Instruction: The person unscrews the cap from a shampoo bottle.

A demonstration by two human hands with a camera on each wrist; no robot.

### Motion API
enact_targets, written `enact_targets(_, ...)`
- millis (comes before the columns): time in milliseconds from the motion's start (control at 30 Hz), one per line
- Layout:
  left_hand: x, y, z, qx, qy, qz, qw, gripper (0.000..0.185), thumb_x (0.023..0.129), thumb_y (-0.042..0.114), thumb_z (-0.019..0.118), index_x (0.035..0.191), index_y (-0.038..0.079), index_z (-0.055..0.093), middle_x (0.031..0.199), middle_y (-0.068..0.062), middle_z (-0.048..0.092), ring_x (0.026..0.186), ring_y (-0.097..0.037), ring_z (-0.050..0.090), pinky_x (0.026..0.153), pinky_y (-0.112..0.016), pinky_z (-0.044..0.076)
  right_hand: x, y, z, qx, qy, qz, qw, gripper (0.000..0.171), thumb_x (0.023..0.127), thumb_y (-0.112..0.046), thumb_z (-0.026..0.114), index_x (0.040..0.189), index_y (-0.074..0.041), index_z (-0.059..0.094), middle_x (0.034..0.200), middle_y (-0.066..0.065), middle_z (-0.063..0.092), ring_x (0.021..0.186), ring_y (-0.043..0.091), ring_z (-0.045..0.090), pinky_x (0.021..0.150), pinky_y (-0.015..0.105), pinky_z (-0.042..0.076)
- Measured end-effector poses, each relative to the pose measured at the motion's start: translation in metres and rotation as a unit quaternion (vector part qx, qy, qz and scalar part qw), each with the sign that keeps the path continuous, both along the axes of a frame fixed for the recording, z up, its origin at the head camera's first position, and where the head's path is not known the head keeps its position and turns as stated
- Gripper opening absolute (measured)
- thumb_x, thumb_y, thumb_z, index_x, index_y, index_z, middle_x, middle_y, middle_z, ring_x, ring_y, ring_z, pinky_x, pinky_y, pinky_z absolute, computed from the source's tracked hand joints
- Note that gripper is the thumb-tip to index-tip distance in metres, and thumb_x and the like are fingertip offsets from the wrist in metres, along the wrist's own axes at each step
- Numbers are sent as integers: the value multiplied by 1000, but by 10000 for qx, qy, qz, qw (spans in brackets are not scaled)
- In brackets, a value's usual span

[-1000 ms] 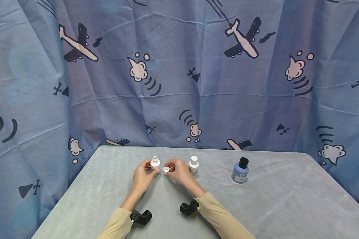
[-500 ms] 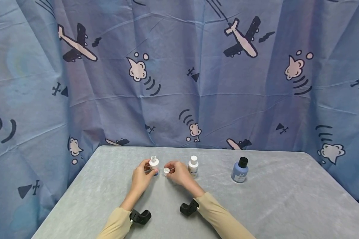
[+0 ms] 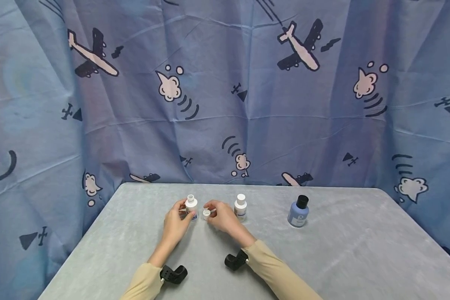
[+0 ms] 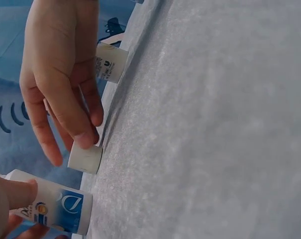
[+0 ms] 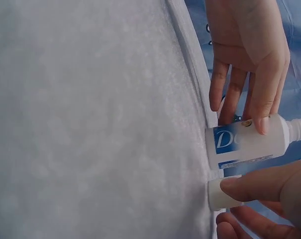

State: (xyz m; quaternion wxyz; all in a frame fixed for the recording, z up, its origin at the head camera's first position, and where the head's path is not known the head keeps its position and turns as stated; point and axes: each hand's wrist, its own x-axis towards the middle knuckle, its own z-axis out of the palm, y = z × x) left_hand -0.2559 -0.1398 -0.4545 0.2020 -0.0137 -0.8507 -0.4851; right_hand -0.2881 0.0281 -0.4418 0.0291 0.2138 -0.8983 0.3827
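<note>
My left hand [image 3: 175, 225] grips a white bottle [image 3: 191, 206] with a bare threaded neck, thumb on one side and fingers on the other. It stands upright on the table; its blue and white label [image 4: 68, 206] shows in the left wrist view. Just to its right, a white bottle cap [image 3: 206, 213] sits on the cloth with its hollow side up. Thumb and fingertips of my right hand [image 3: 223, 217] pinch this cap at its edges. In the right wrist view the thumb covers part of the cap [image 5: 217, 195].
Behind the right hand stands a second white bottle [image 3: 240, 209], its cap on. Farther right is a blue bottle [image 3: 298, 215] with a black cap. A grey cloth covers the table [image 3: 341, 250]; a patterned blue curtain [image 3: 210, 83] hangs behind its far edge.
The cap has come down slightly onto the cloth in my right hand's fingers. My left hand stays around the open bottle. The whole view has shifted a little.
</note>
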Motion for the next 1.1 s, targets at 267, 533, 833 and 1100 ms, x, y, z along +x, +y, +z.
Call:
enact_targets(267,11,-5,5,-35,183,290,9994,44,85,13,71,125,0,58,112,-19,67,97,-35,66,84,-47,53,11,0,12,129,238,-75,9996,36,76,-3,73,111,-7,66,106,12,68,87,24,67,73,30,53)
enact_targets(533,21,-3,13,144,603,504,9968,33,83,13,73,114,6,65,108,-13,69,94,-31,67,82,-45,53,20,6,22,27,548,21,9985,35,75,-3,74,110,-6,67,104,12,68,86,24,66,71,27,52)
enact_targets(833,29,8,21,351,1053,375,9931,23,82,10,73,105,6,70,99,-10,72,90,-28,68,77,-45,56,32,20,27,-93,850,29,9963,31,77,-3,73,108,-7,67,103,10,69,85,25,66,70,26,52)
enact_targets(1100,37,20,23,443,973,-4,9943,23,84,9,72,106,7,69,103,-10,71,90,-27,68,77,-44,56,38,31,27,-22,1038,-99,9945,28,79,-6,73,106,-11,69,103,6,70,84,22,67,68,24,52)
